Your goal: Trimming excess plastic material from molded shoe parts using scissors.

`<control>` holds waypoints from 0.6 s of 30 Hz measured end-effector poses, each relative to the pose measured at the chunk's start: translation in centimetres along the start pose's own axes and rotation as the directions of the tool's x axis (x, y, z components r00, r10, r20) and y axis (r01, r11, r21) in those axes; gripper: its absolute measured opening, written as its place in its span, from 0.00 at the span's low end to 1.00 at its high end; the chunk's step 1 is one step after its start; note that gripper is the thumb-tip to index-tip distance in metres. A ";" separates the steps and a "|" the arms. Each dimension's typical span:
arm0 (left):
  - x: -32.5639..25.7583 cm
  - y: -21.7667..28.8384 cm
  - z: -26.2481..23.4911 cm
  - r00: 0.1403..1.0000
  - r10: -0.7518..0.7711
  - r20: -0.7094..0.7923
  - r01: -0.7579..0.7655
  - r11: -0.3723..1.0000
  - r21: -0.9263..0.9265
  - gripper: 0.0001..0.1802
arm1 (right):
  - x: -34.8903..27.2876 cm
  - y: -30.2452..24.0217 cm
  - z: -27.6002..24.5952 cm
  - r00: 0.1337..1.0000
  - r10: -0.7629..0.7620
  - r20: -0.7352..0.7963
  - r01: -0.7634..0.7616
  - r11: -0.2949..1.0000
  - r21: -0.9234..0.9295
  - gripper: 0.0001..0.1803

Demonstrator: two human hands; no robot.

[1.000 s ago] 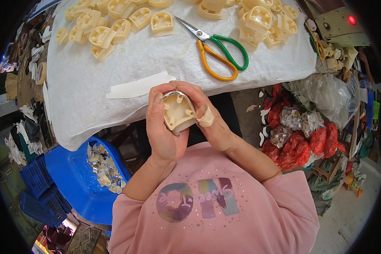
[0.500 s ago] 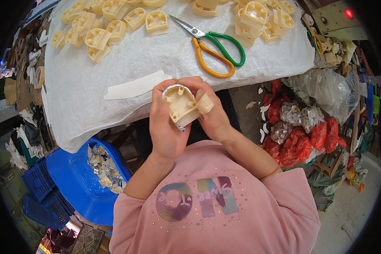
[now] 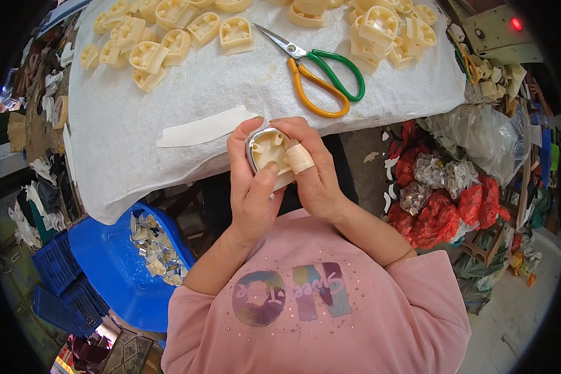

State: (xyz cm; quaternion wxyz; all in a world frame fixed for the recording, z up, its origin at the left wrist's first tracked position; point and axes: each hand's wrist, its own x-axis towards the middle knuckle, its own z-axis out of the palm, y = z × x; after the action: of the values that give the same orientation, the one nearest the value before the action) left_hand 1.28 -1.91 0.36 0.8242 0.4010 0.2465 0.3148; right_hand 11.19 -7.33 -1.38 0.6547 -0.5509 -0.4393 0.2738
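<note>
Between both hands, in front of the table's near edge, is a hollow cream plastic D-shaped piece (image 3: 265,149) with small pegs inside. A shiny silver strip (image 3: 250,151) lines its curved rim. My left hand (image 3: 248,196) is closed round its left side, thumb pressing on the open face. Closed on the upper and right side is my right hand (image 3: 321,177), with beige tape (image 3: 300,158) round its thumb. Just beyond lies a long white strip (image 3: 202,127). Scissors (image 3: 299,55) with one green and one orange handle rest farther back, blades apart.
Several similar cream pieces (image 3: 237,36) lie along the back of the white-covered table (image 3: 124,140). A blue tub (image 3: 106,255) at lower left holds silvery and cream scraps (image 3: 149,243). Red plastic bags (image 3: 435,215) and clear bags of parts (image 3: 445,171) are piled at right.
The D-shaped piece has turned and tilted in my hands. My left thumb has come onto its open face, and my right thumb lies across its right edge.
</note>
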 end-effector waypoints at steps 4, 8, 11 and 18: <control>0.6 1.2 -0.6 0.990 -0.141 0.006 0.141 0.984 -0.113 0.35 | 1.2 -1.5 -1.9 0.910 0.373 0.182 -0.403 0.899 0.169 0.18; 0.6 1.4 -0.9 0.998 -0.028 0.047 0.024 0.995 0.102 0.51 | 2.5 -2.3 -2.7 0.999 -0.012 0.031 0.022 0.943 -0.333 0.20; 0.0 0.9 -1.3 0.957 0.215 0.193 -0.284 0.824 0.490 0.57 | 3.3 -3.5 -2.4 0.928 0.265 0.262 -0.137 0.897 -0.420 0.20; 0.6 2.4 -1.7 0.998 0.023 0.064 -0.048 0.906 0.421 0.35 | 1.9 -0.3 -2.8 0.991 -0.083 0.107 0.107 0.964 -0.243 0.20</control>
State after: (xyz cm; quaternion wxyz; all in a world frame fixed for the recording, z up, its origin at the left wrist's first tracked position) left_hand -0.18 0.52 1.30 0.7188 0.5833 0.2776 0.2570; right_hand 14.50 -7.13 -0.63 0.5713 -0.5930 -0.5267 0.2111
